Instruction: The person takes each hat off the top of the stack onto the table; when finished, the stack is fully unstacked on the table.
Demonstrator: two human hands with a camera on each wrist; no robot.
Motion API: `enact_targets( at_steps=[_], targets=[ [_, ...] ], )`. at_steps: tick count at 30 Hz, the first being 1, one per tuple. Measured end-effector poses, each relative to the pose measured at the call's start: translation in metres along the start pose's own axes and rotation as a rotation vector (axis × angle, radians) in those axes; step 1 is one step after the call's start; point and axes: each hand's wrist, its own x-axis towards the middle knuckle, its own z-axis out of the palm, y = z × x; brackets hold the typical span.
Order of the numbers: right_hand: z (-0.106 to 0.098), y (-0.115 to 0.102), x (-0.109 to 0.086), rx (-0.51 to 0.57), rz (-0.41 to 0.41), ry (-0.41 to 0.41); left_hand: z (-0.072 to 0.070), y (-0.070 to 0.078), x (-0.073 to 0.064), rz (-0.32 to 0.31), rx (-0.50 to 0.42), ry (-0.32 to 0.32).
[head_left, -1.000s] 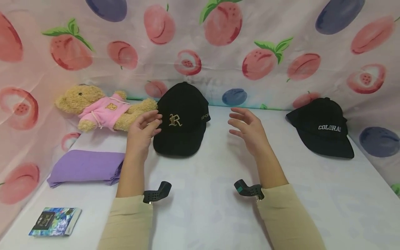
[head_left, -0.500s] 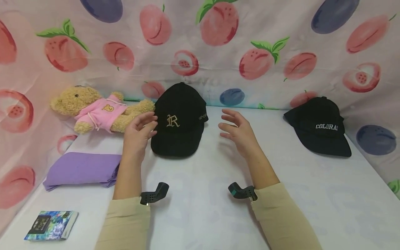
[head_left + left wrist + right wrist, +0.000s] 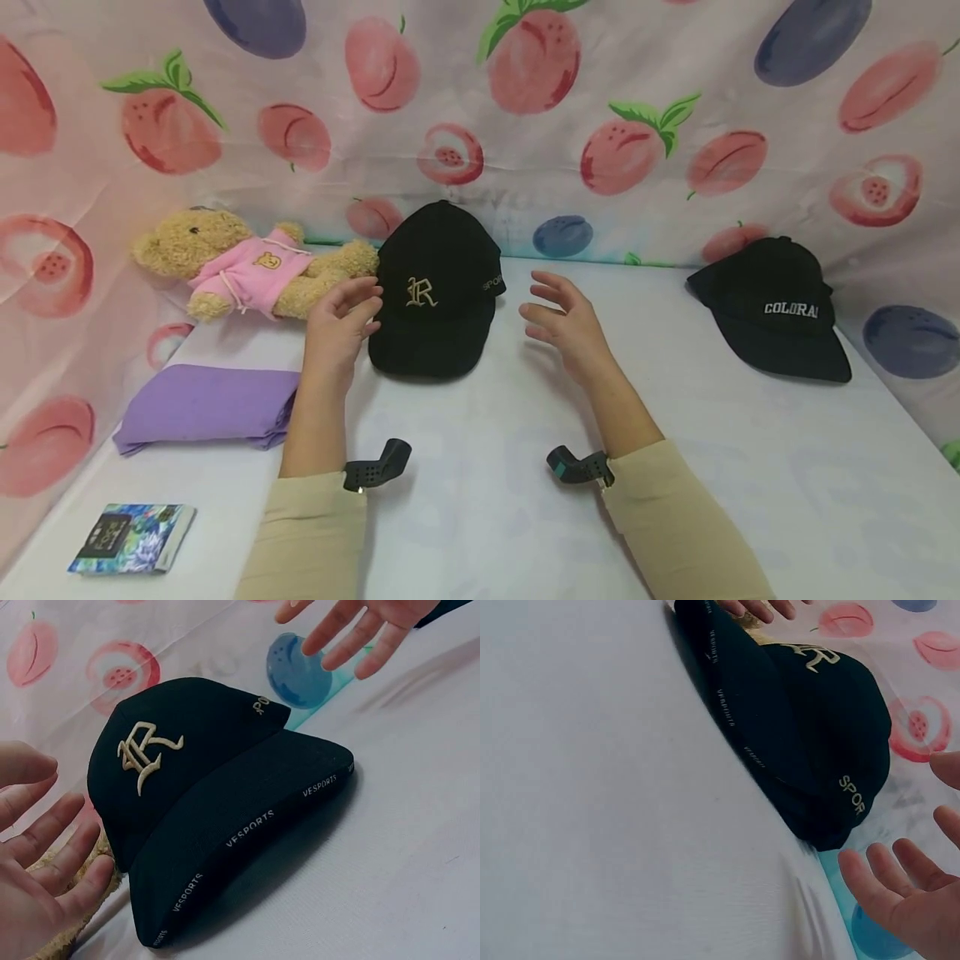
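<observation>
A black baseball cap (image 3: 438, 325) with a gold letter R on its front sits on the white table, brim toward me. My left hand (image 3: 341, 325) is at the cap's left side, its relaxed fingers beside the crown. On the other side my right hand (image 3: 566, 321) hovers apart from the cap, palm facing it and fingers loosely bent. In the left wrist view the cap (image 3: 187, 780) shows small lettering along its brim edge. The right wrist view shows the cap's side (image 3: 847, 787), with my right fingers spread below it. Neither hand holds anything.
A second black cap (image 3: 780, 312) with white lettering stands at the far right. On the left lie a teddy bear (image 3: 255, 267) in a pink top, a folded purple cloth (image 3: 210, 407) and a small book-like box (image 3: 133, 537). A fruit-print curtain (image 3: 525, 183) hangs behind the table.
My right hand has moved left, closer to the cap with the R. My left hand has stayed beside the cap with hardly any movement.
</observation>
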Motion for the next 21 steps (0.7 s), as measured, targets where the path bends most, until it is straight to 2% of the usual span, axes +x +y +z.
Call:
enact_targets(
  at_steps=[7,16,21],
  targets=[
    [0.008,0.005,0.002,-0.067,-0.011,-0.035,-0.003,-0.002,0.003,-0.016,0.018,0.021],
    [0.013,0.009,0.005,-0.067,-0.021,-0.073,-0.005,-0.002,0.003,-0.096,0.094,0.008],
    [0.015,0.011,0.005,-0.075,-0.005,-0.082,-0.004,-0.003,0.004,-0.109,0.095,0.012]
  ],
)
